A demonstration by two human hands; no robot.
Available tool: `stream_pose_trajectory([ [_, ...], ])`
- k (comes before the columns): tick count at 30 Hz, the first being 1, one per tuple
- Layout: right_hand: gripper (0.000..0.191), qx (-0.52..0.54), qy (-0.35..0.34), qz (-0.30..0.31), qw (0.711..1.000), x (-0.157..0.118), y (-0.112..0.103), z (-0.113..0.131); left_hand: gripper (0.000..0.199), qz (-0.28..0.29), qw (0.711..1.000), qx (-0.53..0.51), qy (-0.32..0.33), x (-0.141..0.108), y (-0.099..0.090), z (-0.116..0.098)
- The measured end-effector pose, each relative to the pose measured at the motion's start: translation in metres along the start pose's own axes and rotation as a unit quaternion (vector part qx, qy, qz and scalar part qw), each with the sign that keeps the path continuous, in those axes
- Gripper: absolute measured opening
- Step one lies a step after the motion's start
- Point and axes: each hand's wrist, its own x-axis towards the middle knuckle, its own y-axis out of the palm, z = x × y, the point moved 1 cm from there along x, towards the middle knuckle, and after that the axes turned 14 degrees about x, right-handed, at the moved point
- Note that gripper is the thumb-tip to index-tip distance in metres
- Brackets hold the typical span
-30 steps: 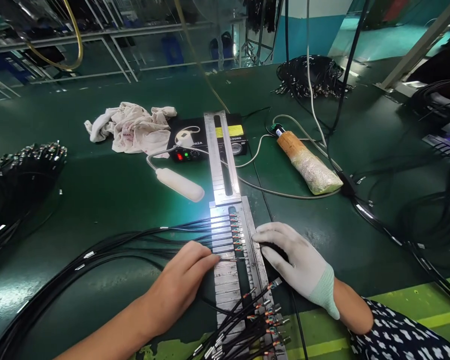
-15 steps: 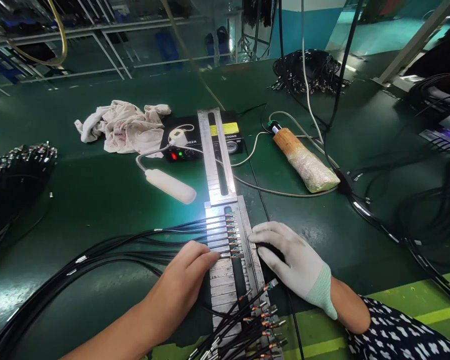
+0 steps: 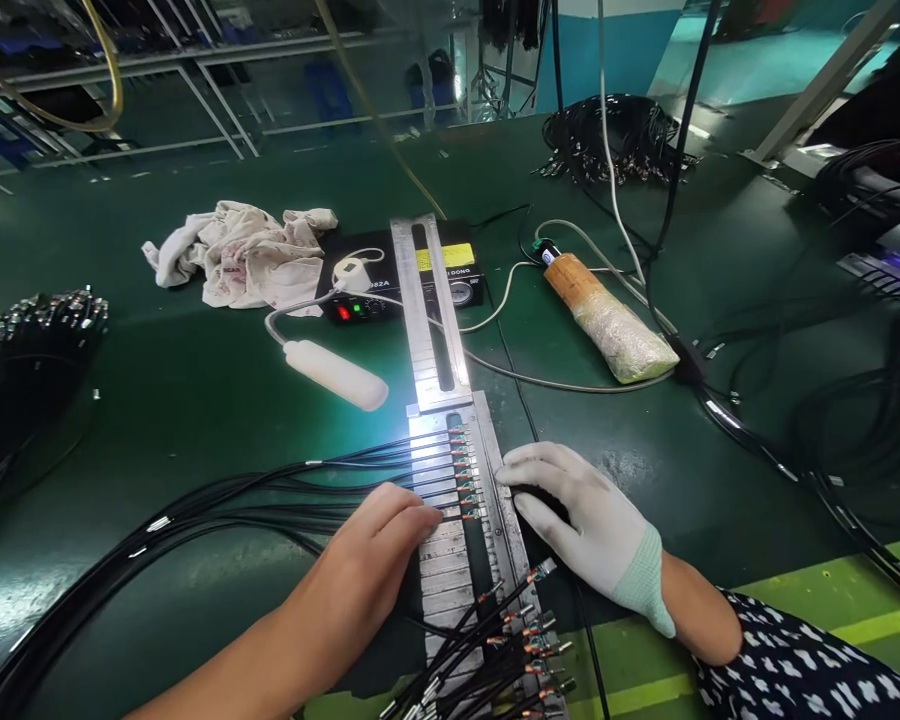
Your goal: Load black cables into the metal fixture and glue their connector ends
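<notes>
- Pinching a thin black cable with a stripped, wire-ended tip (image 3: pixel 455 517) between the pressed-together thumb and forefinger of the bare left hand (image 3: pixel 367 565), just over the grooved silver metal fixture (image 3: pixel 444 562).
- Lying across the same fixture, above the bare fingertips: a row of black cables (image 3: pixel 431 466), trailing leftward and showing coloured wire ends over the slot.
- Resting the white-gloved right hand (image 3: pixel 589 520) against the fixture's right edge, with fingers curling; leaving unclear whether spread or pinching something beneath, so impossible to tell.
- Apparently laying or aligning the pinched cable beside the row; calling for a light, level grip, an even tip position and a steady fixture.
- Heaping over the fixture's near end: loose black cables with exposed coloured wires (image 3: pixel 465 645).
- Standing out beyond on the dark green bench (image 3: pixel 217 400): a white elongated lamp (image 3: pixel 337 376), a black control box with red and green lights (image 3: pixel 356 245), and a crumpled off-white cloth (image 3: pixel 247 255) beside the box.
</notes>
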Motion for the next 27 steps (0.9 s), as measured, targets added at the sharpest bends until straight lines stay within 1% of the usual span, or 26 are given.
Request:
stream_pose_trajectory([
  [3, 0.023, 0.0, 0.0, -0.002, 1.0, 0.0, 0.0, 0.0, 0.02, -0.013, 1.0, -0.001, 0.005, 0.001, 0.001, 0.001],
  [5, 0.023, 0.002, -0.001, -0.003, 1.0, 0.0, 0.001, 0.0, 0.024, -0.019, 0.999, 0.009, 0.028, -0.003, 0.006, 0.003],
  [7, 0.023, 0.003, 0.001, -0.003, 1.0, 0.0, 0.001, -0.001, 0.031, -0.033, 0.997, 0.037, 0.057, -0.01, 0.012, 0.007],
  [10, 0.023, 0.006, 0.003, -0.002, 1.0, 0.0, 0.0, -0.001, 0.04, -0.064, 0.99, 0.112, 0.061, -0.024, 0.021, 0.012],
  [12, 0.024, 0.01, 0.002, -0.002, 1.0, 0.0, 0.0, 0.0, 0.044, -0.063, 0.986, 0.143, 0.052, -0.032, 0.026, 0.014],
  [14, 0.027, 0.005, 0.012, 0.002, 1.0, 0.002, 0.001, 0.002, 0.048, -0.048, 0.987, 0.144, 0.058, -0.036, 0.031, 0.015],
  [17, 0.029, -0.061, 0.059, 0.001, 0.996, 0.009, 0.008, 0.005, 0.049, -0.038, 0.988, 0.139, 0.064, -0.036, 0.032, 0.014],
  [20, 0.027, -0.134, 0.08, -0.009, 0.988, 0.019, 0.017, 0.009, 0.046, -0.035, 0.991, 0.102, 0.075, -0.036, 0.021, 0.011],
  [22, 0.024, -0.148, 0.074, -0.017, 0.986, 0.025, 0.023, 0.011, 0.042, -0.001, 0.995, 0.065, 0.078, -0.04, 0.012, 0.009],
  [25, 0.025, -0.152, 0.072, -0.031, 0.985, 0.032, 0.026, 0.01, 0.026, 0.043, 0.995, 0.05, 0.068, -0.051, 0.006, 0.01],
  [27, 0.024, -0.147, 0.072, -0.035, 0.986, 0.037, 0.025, 0.008, 0.015, 0.04, 0.994, 0.072, 0.066, -0.056, 0.006, 0.014],
])
